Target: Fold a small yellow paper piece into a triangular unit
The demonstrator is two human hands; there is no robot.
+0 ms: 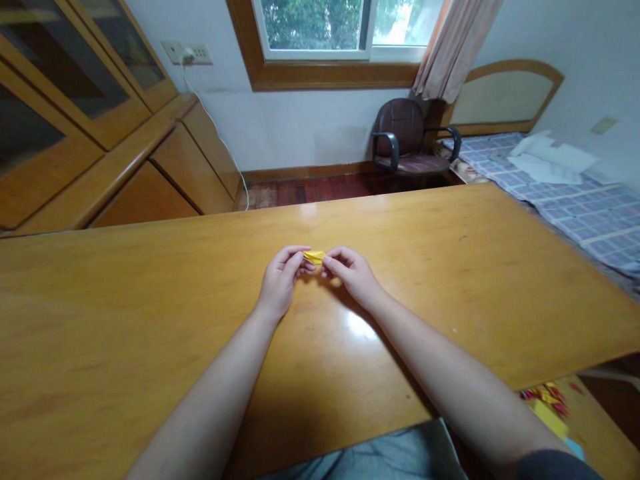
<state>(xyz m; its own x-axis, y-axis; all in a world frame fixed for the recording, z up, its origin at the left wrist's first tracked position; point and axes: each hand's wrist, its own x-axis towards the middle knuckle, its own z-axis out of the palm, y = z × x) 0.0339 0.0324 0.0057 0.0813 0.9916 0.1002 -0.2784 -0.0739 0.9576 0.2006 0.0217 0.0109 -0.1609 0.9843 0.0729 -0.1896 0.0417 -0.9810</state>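
A small folded piece of yellow paper is held between both my hands just above the wooden table. My left hand pinches its left end with curled fingers. My right hand pinches its right end, fingers closed on it. Both forearms reach in from the near edge of the table.
A dark office chair stands beyond the table under the window. A bed with a checked cover lies at the right. Wooden cabinets line the left wall. Yellow and red paper bits sit on a low surface at the lower right.
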